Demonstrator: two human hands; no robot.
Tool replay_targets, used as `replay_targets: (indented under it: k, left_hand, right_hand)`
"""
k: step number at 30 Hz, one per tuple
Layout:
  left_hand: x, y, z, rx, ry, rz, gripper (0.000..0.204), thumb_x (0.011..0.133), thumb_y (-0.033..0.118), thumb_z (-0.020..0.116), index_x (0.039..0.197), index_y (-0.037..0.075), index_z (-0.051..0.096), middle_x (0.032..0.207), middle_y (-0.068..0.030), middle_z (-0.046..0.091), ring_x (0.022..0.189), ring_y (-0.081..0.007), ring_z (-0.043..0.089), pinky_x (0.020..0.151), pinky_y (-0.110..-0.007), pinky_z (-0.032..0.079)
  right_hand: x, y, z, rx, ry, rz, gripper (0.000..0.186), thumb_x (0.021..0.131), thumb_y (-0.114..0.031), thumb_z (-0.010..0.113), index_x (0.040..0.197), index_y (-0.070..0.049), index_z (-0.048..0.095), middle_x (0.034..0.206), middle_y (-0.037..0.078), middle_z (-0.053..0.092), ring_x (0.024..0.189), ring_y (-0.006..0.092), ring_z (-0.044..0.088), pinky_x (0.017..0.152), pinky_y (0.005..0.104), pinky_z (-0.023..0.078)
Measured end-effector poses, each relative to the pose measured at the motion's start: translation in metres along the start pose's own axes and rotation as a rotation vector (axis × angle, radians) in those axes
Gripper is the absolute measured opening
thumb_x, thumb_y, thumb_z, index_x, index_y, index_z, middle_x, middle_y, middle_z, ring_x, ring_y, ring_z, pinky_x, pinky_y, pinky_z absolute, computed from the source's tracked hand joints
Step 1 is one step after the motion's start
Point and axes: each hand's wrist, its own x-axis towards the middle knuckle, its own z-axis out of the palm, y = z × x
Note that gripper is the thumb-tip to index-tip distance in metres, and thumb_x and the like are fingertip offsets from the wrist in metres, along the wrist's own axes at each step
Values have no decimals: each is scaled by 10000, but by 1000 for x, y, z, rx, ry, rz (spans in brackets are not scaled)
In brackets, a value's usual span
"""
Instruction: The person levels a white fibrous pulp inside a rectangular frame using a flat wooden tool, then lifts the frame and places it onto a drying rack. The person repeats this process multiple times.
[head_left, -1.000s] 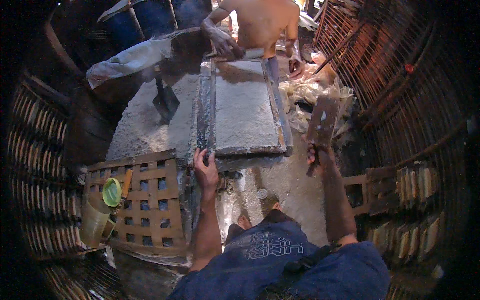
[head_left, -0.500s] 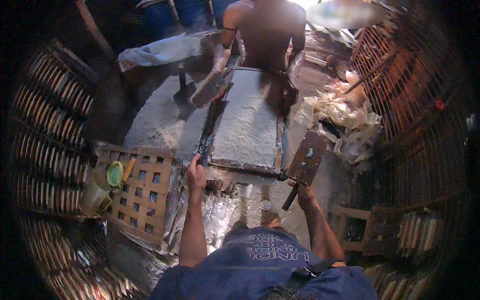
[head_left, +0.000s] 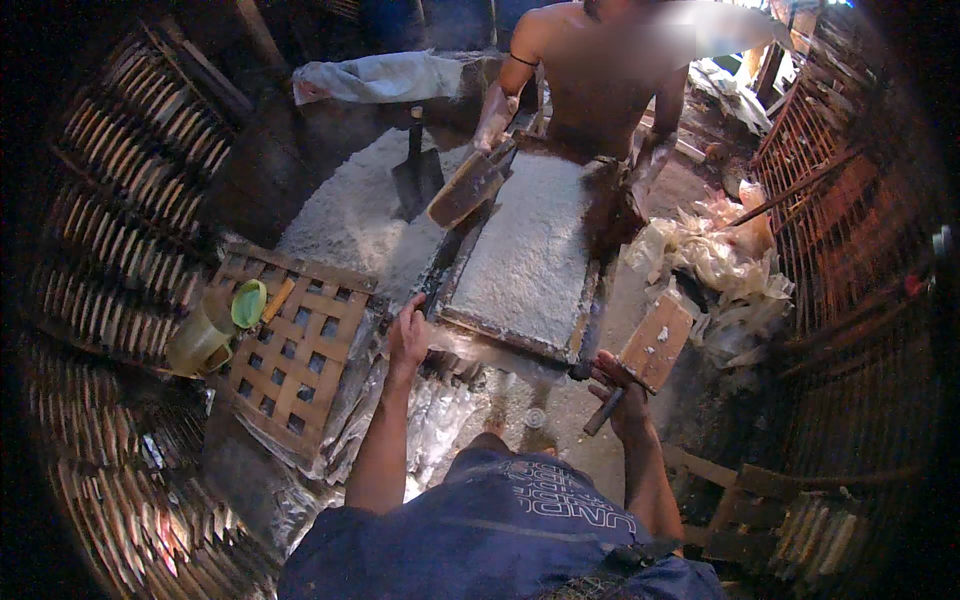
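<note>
A shallow rectangular wooden frame (head_left: 508,336) full of white, crumbly powder lies in front of me. At its near left corner, my left hand (head_left: 408,338) is closed around the end of the dark side rail, with the index finger stretched along it. My right hand (head_left: 628,398) holds a wooden paddle (head_left: 658,342) by its short dark handle, fingers loosely spread near the frame's near right corner. White crumbs stick to the paddle's face. Across the frame, a co-worker (head_left: 590,80) holds another wooden paddle (head_left: 468,190) over the frame's left edge.
Left of the frame lies a heap of white powder (head_left: 335,205) with a dark shovel (head_left: 416,178) in it. A slatted wooden crate (head_left: 290,385) carries a green-rimmed cup (head_left: 248,303) and a clear jug (head_left: 198,338). Crumpled plastic sheeting (head_left: 700,245) lies at right. Slatted walls stand on both sides.
My view has swung, shifting the scene rightward. The paddle in my right hand has tilted, and its face looks lighter; my fingers there have spread. My left hand stays at the frame's corner.
</note>
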Motion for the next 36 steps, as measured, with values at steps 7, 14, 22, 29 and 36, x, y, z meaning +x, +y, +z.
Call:
replay_targets:
  k: [7, 14, 22, 29, 36]
  left_hand:
    - [22, -8, -14, -228, -2, -13, 430, 990, 226, 379, 1361, 35, 484, 1337, -214, 543, 1241, -330, 531, 1033, -363, 405]
    - [42, -15, -19, -211, -50, 15, 441, 1004, 256, 378, 1350, 3, 482, 1335, -218, 537, 1234, -324, 527, 1042, -353, 394]
    - [56, -10, -9, -646, -59, -1, 477, 989, 332, 456, 1315, -10, 520, 1283, -133, 550, 1218, -232, 488, 1048, -340, 362]
    - [71, -8, -1, -589, -7, -32, 505, 965, 362, 550, 1318, 5, 492, 1115, -121, 586, 1006, -185, 551, 898, -318, 434]
    - [109, 18, 0, -345, -16, -69, 554, 940, 448, 570, 1235, -20, 537, 1016, -130, 629, 911, -200, 560, 845, -337, 447]
  right_hand:
    - [21, -1, 16, 48, 18, 37, 535, 965, -406, 502, 1333, -18, 526, 1240, 99, 583, 1115, 194, 567, 902, 346, 492]
    - [20, -3, 37, 203, 85, 75, 579, 944, -454, 504, 1298, 2, 542, 1195, 104, 592, 1030, 232, 597, 873, 362, 511]
    - [40, -35, 37, 339, -111, 131, 391, 953, -407, 523, 1101, -50, 586, 879, 35, 593, 736, 179, 577, 634, 321, 503]
    - [60, -55, 42, 295, -120, 60, 238, 972, -315, 509, 967, -88, 584, 792, 11, 601, 657, 140, 588, 577, 292, 507]
    - [62, -88, 73, 269, 69, -54, 214, 950, -273, 549, 981, -62, 573, 844, 57, 629, 716, 206, 648, 658, 388, 557]
